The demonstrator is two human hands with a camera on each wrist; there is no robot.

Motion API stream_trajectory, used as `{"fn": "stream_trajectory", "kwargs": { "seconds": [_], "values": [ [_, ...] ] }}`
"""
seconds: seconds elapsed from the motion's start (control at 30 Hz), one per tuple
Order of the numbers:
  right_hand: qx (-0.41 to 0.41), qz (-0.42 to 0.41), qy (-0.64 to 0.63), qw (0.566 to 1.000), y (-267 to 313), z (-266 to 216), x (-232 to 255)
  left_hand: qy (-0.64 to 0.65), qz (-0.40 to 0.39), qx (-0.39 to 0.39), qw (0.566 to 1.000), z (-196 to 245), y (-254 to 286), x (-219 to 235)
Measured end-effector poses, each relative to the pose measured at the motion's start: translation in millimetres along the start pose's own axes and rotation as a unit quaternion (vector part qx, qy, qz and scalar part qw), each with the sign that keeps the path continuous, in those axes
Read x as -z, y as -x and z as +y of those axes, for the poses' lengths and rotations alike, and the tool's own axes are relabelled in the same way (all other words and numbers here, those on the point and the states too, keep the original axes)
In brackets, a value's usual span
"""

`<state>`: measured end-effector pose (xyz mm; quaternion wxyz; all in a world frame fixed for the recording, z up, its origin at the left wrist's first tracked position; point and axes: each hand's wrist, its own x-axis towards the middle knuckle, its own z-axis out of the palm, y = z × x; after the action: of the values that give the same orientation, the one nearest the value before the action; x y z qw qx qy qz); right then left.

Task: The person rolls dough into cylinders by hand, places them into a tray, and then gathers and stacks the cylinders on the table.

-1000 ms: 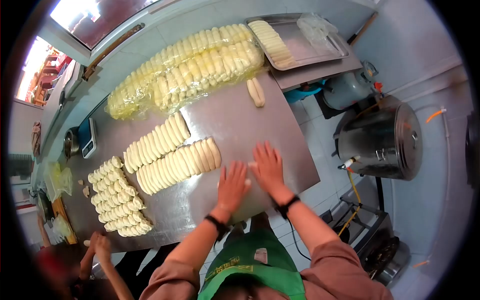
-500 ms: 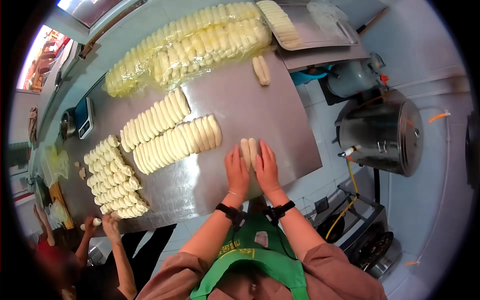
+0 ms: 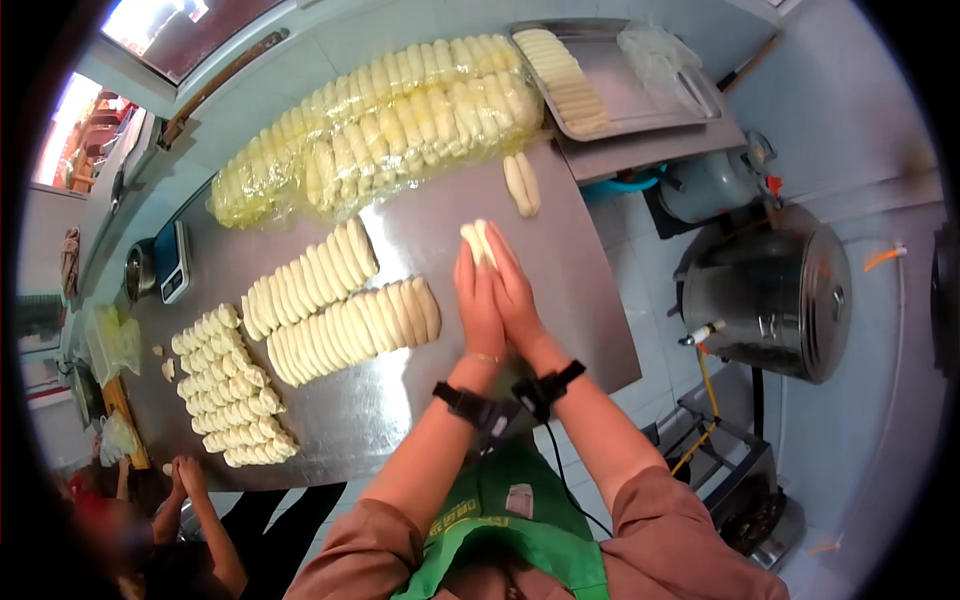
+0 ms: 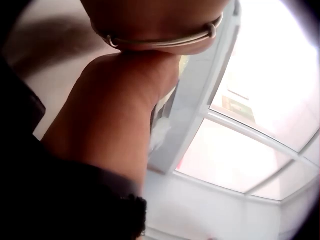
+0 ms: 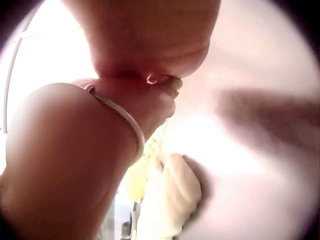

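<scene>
In the head view, a paired dough strip [image 3: 479, 238] sits between my two hands, its pale far end showing past the fingers. My left hand [image 3: 480, 312] lies along its left side and my right hand [image 3: 517, 300] along its right, fingers extended and the heels of the palms together. Most of the strip is hidden by the hands. To the left, two rows of dough strips [image 3: 355, 325] lie side by side on the metal table [image 3: 440, 215]. In the right wrist view, dough strips [image 5: 181, 192] show beyond the wrists.
Beyond the hands is a separate dough pair [image 3: 521, 185]. Plastic-covered dough [image 3: 380, 120] fills the back, beside a metal tray [image 3: 640, 125]. Twisted dough pieces [image 3: 235, 390] and a scale [image 3: 172, 262] are at left. Another person's hands [image 3: 188, 478] work there. A steel pot [image 3: 760, 300] stands right.
My hands first lay flat and apart on the table, then flanked a dough pair near the front edge. Now they have come together around it, farther forward.
</scene>
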<state>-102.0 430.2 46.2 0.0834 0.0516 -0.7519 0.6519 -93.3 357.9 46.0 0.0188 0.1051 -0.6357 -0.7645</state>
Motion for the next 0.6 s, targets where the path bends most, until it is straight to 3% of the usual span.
{"fn": "stream_trajectory", "kwargs": {
  "seconds": [0.1,0.13,0.17,0.2,0.23,0.27,0.3,0.37,0.47,0.6],
  "values": [
    [0.067,-0.012,0.013,0.998,-75.6,22.4,8.2,-0.003,0.016,-0.013,1.0,-21.3,-79.3,-22.7],
    [0.115,-0.023,0.187,0.975,-92.9,28.8,19.6,-0.009,0.02,-0.009,1.0,-30.8,-97.1,-25.0],
    [0.159,-0.032,0.356,0.921,-104.5,34.5,32.4,-0.011,0.022,-0.01,1.0,-35.2,-104.9,-23.6],
    [0.161,-0.033,0.355,0.92,-110.0,45.9,48.0,-0.115,-0.007,-0.078,0.99,-38.7,-110.7,-21.7],
    [0.129,0.022,0.334,0.934,-112.5,56.8,64.8,-0.216,-0.034,-0.142,0.965,-43.4,-114.6,-21.4],
    [0.094,0.077,0.31,0.943,-114.5,68.8,75.4,-0.248,-0.008,-0.163,0.955,-41.7,-116.0,-23.4],
    [0.091,0.074,0.309,0.944,-116.5,81.9,80.0,-0.25,-0.007,-0.159,0.955,-46.9,-118.8,-25.4],
    [0.071,0.06,0.249,0.964,-128.0,95.7,82.5,-0.257,0.009,-0.226,0.939,-51.9,-127.3,-33.5],
    [0.087,0.014,0.204,0.975,-130.9,91.0,58.8,-0.197,0.017,-0.179,0.964,-52.2,-134.1,-61.9],
    [0.062,0.035,0.168,0.983,-125.4,90.5,50.7,-0.144,0.023,-0.175,0.974,-48.7,-138.3,-76.5]
  ]
}}
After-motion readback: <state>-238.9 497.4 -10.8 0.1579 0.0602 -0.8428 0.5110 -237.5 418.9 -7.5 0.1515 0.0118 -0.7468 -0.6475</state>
